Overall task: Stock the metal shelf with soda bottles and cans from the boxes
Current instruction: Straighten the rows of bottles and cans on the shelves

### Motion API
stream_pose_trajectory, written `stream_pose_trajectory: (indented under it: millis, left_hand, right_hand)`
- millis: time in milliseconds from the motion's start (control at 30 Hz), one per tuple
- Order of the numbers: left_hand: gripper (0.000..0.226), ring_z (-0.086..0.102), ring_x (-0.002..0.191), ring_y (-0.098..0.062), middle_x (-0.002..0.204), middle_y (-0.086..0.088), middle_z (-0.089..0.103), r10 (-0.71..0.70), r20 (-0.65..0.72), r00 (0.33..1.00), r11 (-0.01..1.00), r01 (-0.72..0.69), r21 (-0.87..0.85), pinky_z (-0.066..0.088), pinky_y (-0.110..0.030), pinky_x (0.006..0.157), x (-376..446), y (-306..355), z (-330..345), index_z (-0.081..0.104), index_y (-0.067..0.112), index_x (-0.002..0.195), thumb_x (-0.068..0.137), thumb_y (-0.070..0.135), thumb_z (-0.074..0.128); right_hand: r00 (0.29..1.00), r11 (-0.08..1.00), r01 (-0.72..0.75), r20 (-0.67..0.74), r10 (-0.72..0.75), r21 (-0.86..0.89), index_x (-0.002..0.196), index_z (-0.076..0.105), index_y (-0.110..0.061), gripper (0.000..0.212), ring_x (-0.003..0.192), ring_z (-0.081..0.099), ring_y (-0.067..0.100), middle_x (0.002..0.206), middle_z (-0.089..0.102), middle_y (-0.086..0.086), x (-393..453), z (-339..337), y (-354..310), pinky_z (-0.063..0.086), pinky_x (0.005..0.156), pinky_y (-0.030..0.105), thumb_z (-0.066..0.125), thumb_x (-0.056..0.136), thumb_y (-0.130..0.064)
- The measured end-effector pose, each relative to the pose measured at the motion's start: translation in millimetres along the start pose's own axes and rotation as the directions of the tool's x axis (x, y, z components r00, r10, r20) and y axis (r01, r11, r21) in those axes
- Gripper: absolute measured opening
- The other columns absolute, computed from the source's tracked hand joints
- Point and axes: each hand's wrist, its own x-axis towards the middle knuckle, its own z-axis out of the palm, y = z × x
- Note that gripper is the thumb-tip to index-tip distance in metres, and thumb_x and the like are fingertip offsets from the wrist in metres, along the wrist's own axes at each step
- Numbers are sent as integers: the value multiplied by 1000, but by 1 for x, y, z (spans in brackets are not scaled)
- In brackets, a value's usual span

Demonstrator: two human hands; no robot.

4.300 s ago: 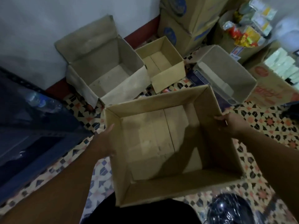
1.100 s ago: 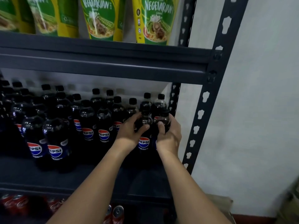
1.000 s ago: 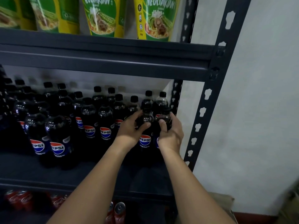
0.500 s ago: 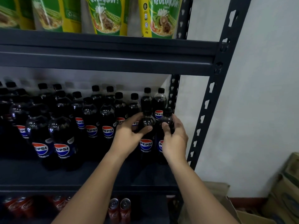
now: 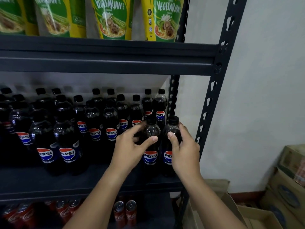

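Two black Pepsi bottles stand at the right end of the dark metal shelf (image 5: pixel 105 63), near its front edge. My left hand (image 5: pixel 130 149) grips the left bottle (image 5: pixel 150 156) around its shoulder, thumb in front and fingers behind. My right hand (image 5: pixel 184 149) grips the right bottle (image 5: pixel 171 128) the same way, thumb across its shoulder. Both bottles are upright and close together. Several more Pepsi bottles (image 5: pixel 67 142) fill the shelf to the left and behind. Red cola cans (image 5: pixel 125 212) stand on the shelf below.
Green and yellow noodle packs (image 5: pixel 109 17) line the shelf above. The shelf's right upright post (image 5: pixel 212 90) stands just beside my right hand. Cardboard boxes (image 5: pixel 257 215) sit on the floor at the lower right against a white wall.
A few seconds ago my hands held an empty box over the floor. In the last second both hands and the two bottles drew slightly toward the shelf's front edge; the grips stay the same.
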Motion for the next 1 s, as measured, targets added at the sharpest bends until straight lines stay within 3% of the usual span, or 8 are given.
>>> stream_pose_trajectory:
  millis: [67, 267, 400, 500, 667, 900, 1000]
  left_hand:
    - [56, 63, 112, 10, 118, 21, 70, 16, -6, 1000, 1000, -16, 6, 50, -12, 93, -3, 2, -1, 66, 29, 134, 82, 39, 84]
    - [47, 64, 108, 12, 117, 18, 70, 24, 11, 1000, 1000, -25, 11, 48, -5, 85, -5, 6, -2, 67, 35, 127, 84, 34, 84]
    - [55, 63, 114, 6, 121, 16, 70, 31, 16, 999, 998, -32, 56, 52, -15, 96, -7, 5, -5, 66, 28, 135, 84, 42, 81]
    - [49, 63, 114, 7, 119, 19, 69, 30, 12, 999, 998, -30, 62, 51, -18, 97, -9, 7, -5, 65, 36, 131, 84, 42, 81]
    - [55, 63, 116, 6, 120, 19, 68, 30, 12, 999, 997, -31, 72, 52, -24, 100, -11, 7, -6, 63, 33, 136, 85, 43, 80]
    - [53, 62, 113, 10, 118, 20, 69, 38, 7, 999, 997, -39, 62, 47, -9, 95, -12, 8, -4, 63, 38, 132, 83, 38, 83]
    - [57, 61, 114, 10, 120, 18, 69, 38, 3, 999, 998, -38, 57, 45, -6, 95, -11, 6, -4, 67, 30, 134, 80, 39, 85]
  right_hand:
    - [1000, 1000, -1, 10, 0, 17, 146, 50, -25, 45, 95, 62, 5, 117, 70, -5, -1, -2, 1, 56, 92, 32, 54, 103, -37]
    - [999, 999, 3, 33, -5, 52, 146, 52, -27, 46, 112, 65, 9, 128, 66, -11, -1, -4, 4, 53, 102, 37, 57, 102, -38]
    - [999, 998, 15, 47, -18, 64, 145, 53, -27, 46, 121, 61, 4, 130, 66, -12, 0, -5, 7, 51, 105, 35, 57, 101, -39]
    - [998, 998, 10, 58, -14, 69, 145, 52, -29, 47, 124, 59, 4, 133, 65, -11, -1, -6, 9, 51, 105, 36, 56, 101, -44]
    - [997, 996, 31, 65, -36, 81, 143, 54, -30, 43, 119, 60, -1, 127, 67, -15, -3, -10, 5, 51, 104, 29, 58, 101, -39]
    - [996, 994, 50, 72, -57, 101, 139, 58, -28, 39, 115, 60, -6, 122, 68, -17, -4, -14, 1, 48, 100, 16, 62, 100, -32]
    - [997, 993, 41, 61, -48, 109, 137, 60, -27, 39, 113, 61, -7, 121, 68, -16, -3, -13, 1, 49, 100, 16, 65, 99, -31]
